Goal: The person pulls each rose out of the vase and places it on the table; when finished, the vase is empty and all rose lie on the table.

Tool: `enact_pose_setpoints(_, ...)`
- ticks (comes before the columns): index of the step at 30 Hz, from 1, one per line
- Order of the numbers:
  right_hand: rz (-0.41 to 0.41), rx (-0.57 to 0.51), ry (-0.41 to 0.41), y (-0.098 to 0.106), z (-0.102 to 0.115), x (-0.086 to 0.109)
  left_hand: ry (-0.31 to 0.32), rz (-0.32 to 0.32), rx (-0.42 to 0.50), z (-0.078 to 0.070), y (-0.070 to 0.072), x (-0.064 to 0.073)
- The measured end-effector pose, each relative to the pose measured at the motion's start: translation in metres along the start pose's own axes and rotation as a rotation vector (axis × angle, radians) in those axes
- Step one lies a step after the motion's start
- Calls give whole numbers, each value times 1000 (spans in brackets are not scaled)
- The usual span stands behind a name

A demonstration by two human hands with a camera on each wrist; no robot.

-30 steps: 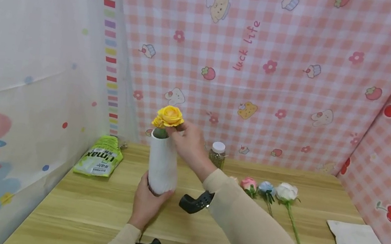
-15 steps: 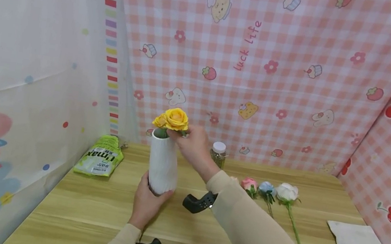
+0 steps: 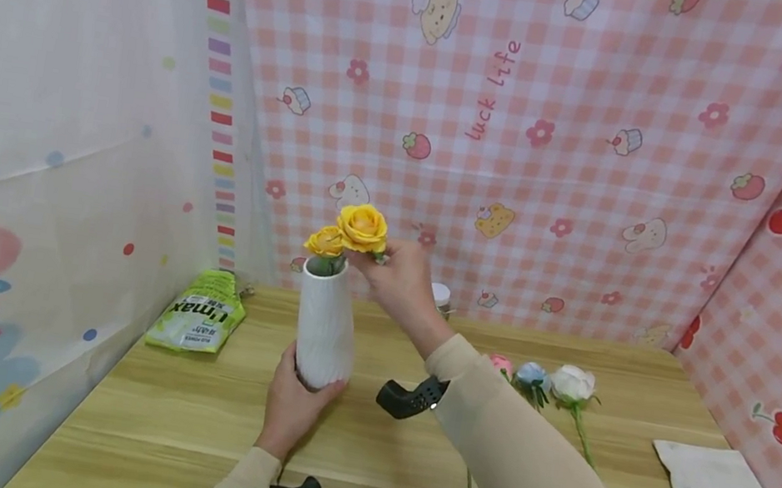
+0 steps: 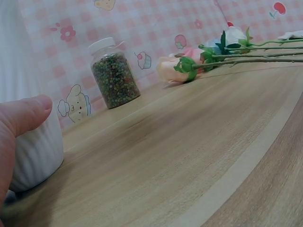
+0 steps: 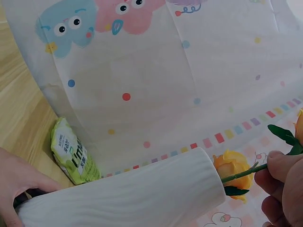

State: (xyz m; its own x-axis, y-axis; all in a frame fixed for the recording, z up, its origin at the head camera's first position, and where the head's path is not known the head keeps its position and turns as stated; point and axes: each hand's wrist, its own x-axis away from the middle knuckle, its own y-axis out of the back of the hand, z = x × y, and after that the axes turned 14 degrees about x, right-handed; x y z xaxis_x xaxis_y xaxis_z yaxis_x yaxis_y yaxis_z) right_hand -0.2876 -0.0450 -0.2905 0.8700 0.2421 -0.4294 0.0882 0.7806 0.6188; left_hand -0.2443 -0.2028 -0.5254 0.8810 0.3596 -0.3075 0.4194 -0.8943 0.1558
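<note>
the tabletop (image 3: 184, 407) carries the white vase (image 3: 324, 335), which stands mouth up near its middle; the vase's long axis is close to vertical, and the slight lean in the head view may only be the lens. the left hand (image 3: 293, 411) holds the vase low by its base, thumb on one side and fingers wrapped round the other. above the mouth, the right hand (image 3: 400, 283) has its thumb and fingers clamped on a green stem (image 5: 241, 173), just below the larger yellow rose (image 3: 363, 228). that bloom faces up, beside and above the rim, and the stem's long axis slants from the pinch down to the opening. the smaller yellow rose (image 3: 326, 241) sits right over the mouth; whether both blooms share one stem i cannot tell.

the step in hand looks like placing or adjusting the stem in the vase, though its direction of travel is unclear. the next move probably calls for a steady base and the stem brought nearer the vase's own axis.
</note>
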Motion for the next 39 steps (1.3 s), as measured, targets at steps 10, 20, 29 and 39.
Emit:
enact_pose_setpoints(10, 13, 58, 12, 0, 6, 0, 22, 7, 7, 1, 0, 2)
enact_pose_setpoints(20, -57, 21, 103, 8, 11, -5, 19, 7, 9, -1, -1, 1)
enact_pose_setpoints(29, -191, -286, 117, 45, 7, 4, -40, -12, 1, 3, -2, 1)
enact_pose_setpoints(39, -387, -482, 104, 95, -17, 20, -34, -14, 13, 0, -2, 1)
